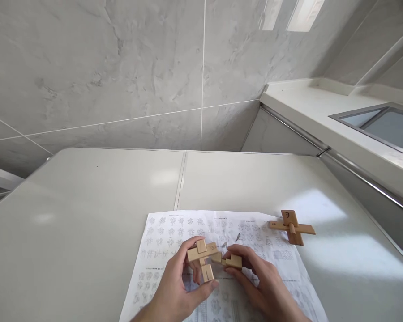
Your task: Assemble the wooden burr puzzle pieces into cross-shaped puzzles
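Note:
Several interlocked wooden puzzle pieces are gripped by my left hand, its thumb against a lower end and its fingers around the far side. My right hand pinches a single notched wooden puzzle piece between thumb and fingers. The inner end of that piece lies close beside the left assembly; whether they touch, I cannot tell. Under both hands lies a printed instruction sheet with rows of small puzzle drawings. A cross-shaped wooden puzzle assembly rests at the sheet's upper right edge.
A pale table with a seam across its top carries everything. Behind it rises a grey tiled wall. To the right stands a white counter with a metal-framed sink.

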Demonstrator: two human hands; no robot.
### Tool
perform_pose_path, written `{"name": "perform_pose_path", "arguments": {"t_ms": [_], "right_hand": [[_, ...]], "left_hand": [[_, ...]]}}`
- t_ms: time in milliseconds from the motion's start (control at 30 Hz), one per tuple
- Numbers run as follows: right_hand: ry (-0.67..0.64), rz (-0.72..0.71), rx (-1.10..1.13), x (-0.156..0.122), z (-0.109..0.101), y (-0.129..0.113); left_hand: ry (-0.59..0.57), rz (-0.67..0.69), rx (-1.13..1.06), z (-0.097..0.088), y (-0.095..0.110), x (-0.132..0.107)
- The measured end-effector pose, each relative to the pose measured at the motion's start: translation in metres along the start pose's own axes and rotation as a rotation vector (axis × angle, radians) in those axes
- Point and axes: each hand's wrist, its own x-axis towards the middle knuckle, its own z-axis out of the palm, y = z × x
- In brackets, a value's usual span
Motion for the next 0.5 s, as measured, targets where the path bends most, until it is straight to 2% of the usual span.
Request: {"name": "perform_pose_path", "arguments": {"t_ms": [67, 267, 500], "right_hand": [[-0.012, 0.006, -0.003, -0.002, 0.001, 0.000], [0.048, -0.218, -0.118, -0.005, 0.003, -0.006], [0.082, -0.262, -0.149, -0.007, 0.002, -0.011]], "left_hand": [[-0.009, 0.004, -0.005, 0.000, 0.000, 0.001], [-0.042, -0.014, -0.077, 0.002, 0.005, 0.003], [-0.046, 0.005, 0.005, 0.004, 0.003, -0.001]]}}
